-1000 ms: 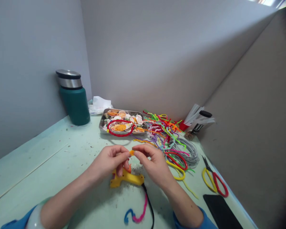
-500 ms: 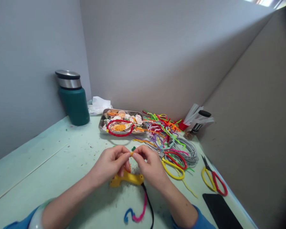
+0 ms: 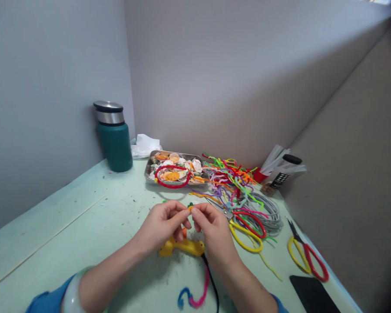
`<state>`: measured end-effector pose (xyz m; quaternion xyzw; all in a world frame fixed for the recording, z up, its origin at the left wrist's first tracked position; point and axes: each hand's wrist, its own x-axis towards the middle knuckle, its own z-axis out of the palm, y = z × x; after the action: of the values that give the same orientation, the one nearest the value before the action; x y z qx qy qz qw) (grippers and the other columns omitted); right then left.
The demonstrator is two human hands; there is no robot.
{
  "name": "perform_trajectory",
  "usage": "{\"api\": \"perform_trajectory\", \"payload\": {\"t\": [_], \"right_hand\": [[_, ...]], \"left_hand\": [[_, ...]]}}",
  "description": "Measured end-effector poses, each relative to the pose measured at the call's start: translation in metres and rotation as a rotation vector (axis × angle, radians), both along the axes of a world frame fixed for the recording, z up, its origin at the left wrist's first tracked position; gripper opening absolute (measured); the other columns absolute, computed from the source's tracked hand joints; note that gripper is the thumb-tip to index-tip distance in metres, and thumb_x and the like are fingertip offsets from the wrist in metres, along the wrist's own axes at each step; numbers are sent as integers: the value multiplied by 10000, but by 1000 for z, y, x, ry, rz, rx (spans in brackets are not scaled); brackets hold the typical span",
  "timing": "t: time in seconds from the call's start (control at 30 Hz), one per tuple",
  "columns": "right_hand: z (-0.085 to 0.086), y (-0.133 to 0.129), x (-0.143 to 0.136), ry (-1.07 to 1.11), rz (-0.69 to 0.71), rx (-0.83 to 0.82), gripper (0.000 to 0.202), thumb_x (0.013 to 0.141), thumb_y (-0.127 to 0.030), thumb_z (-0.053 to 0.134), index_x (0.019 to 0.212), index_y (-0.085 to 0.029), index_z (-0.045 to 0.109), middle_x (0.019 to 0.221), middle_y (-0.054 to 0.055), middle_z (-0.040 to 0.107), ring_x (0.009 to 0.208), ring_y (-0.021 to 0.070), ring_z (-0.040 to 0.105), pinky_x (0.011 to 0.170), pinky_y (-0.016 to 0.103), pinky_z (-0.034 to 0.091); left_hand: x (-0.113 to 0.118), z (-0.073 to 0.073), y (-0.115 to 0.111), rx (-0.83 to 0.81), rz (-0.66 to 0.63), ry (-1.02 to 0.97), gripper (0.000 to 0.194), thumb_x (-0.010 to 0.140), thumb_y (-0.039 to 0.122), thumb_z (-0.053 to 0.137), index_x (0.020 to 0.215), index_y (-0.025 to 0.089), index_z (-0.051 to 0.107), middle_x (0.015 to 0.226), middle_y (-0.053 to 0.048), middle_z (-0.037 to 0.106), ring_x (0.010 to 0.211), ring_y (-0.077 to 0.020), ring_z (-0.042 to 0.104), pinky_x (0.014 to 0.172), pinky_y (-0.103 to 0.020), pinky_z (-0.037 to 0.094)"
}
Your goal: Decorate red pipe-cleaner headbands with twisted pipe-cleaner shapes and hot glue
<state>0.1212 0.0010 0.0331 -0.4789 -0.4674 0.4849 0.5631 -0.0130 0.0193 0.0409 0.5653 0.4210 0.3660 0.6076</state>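
Both hands meet above the middle of the table, pinching a small orange-yellow piece (image 3: 190,208) that is mostly hidden by the fingertips. My left hand (image 3: 167,221) grips it from the left between thumb and forefinger. From the right, my right hand (image 3: 211,226) holds it the same way. Just below the hands lies a yellow glue gun (image 3: 190,248) with a black cord (image 3: 215,282). A bit of dark green (image 3: 190,204) shows behind the fingertips. Nearer me, a pink and blue fuzzy pipe cleaner (image 3: 198,300) lies curled on the table.
Behind the hands stands a metal tray (image 3: 150,178) of painted pieces, with a red pipe-cleaner loop (image 3: 172,186) on it. Rightward are tangled pipe cleaners (image 3: 228,174), grey wire (image 3: 273,217), two scissors (image 3: 247,226) and a black phone-like slab (image 3: 313,293). A green bottle (image 3: 115,143) stands back left.
The whole view has shifted, so everything appears farther right. Both hands still pinch the small orange-yellow piece, with only slight finger movement.
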Motion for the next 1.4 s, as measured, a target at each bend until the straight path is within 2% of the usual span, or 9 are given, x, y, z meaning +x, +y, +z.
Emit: {"api": "perform_trajectory", "payload": {"t": [0.17,0.33,0.47,0.57,0.7,0.8,0.9,1.07,1.4], "right_hand": [[-2,2,1,199,41,-92,169,749,-308,642,713,-150,595,553,-53,475,494,69,377,493,200,310],[0,0,0,281,116,-175,162,715,-294,670,703,-137,630,587,-38,517,467,53,410,490,193,341],[2,-1,0,235,130,-168,145,726,-272,652,708,-129,640,666,-13,574,468,41,426,484,183,334],[3,-1,1,179,145,-174,141,726,-269,645,706,-129,638,664,-10,587,467,43,436,483,182,341],[8,0,2,53,135,-160,142,695,-273,661,678,-135,633,604,-17,587,454,56,444,471,188,352],[10,0,2,-18,105,-147,141,686,-267,657,637,-139,623,539,-30,561,436,61,429,449,187,347],[11,0,2,-23,99,-146,158,698,-275,649,621,-139,619,524,-33,552,427,58,414,439,183,346],[12,-1,4,-13,146,-147,257,765,-353,597,629,-137,627,605,-4,591,445,58,453,457,184,372],[14,2,3,-27,112,-85,103,704,-248,645,658,-168,599,583,-43,573,437,66,462,435,187,391]], "left_hand": [[2,1,-1,8,16,-50,288,692,271,681,890,179,493,667,35,616,459,-86,543,460,-206,433],[-2,3,3,20,69,-7,229,745,332,624,870,158,545,684,11,620,453,-84,531,452,-207,417],[-5,5,4,32,84,0,211,749,335,617,850,152,591,690,5,616,458,-77,496,444,-202,393],[-6,4,4,28,79,-16,187,748,325,624,807,150,601,579,32,567,445,-74,457,451,-197,379],[-8,0,6,-34,61,-63,193,744,333,641,781,146,609,464,54,494,433,-70,423,446,-182,354],[-9,-3,7,-105,28,-121,228,739,359,649,808,145,615,486,55,485,431,-68,413,426,-178,344],[-9,-3,8,-143,24,-155,251,719,362,674,843,151,619,573,43,526,446,-60,419,432,-180,358],[-10,-5,9,-140,50,-129,231,728,354,666,782,134,616,657,8,590,437,-44,420,435,-177,340],[-11,-1,8,-133,-44,-68,229,797,367,577,722,152,556,478,36,519,417,-74,447,443,-191,366]]}}
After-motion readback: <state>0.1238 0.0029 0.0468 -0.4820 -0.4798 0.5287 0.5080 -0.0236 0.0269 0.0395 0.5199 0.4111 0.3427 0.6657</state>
